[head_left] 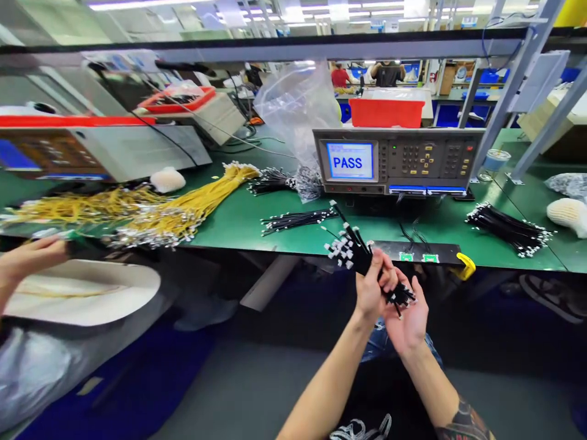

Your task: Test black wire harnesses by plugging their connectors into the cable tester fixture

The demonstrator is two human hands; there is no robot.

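Note:
My left hand (372, 292) is wrapped round a bundle of black cables (360, 253) with white connectors, held in front of the table edge. White connector ends fan out at the bundle's upper left, and its other ends stick out at the lower right. Beside and under those lower ends is my right hand (407, 321), palm up with the fingers apart, cupped close to them. Behind the hands, a small black board (443, 252) with two green circuit pieces lies at the table's edge. A tester (398, 162) above it shows PASS on its screen.
On the green table (229, 226) lie yellow cable bundles (183, 205), a loose black cable bundle (298, 220) and another black bundle (509, 229) at right. A yellow hook-like piece (466, 267) juts from the edge. Another person's hand (34, 260) is at far left.

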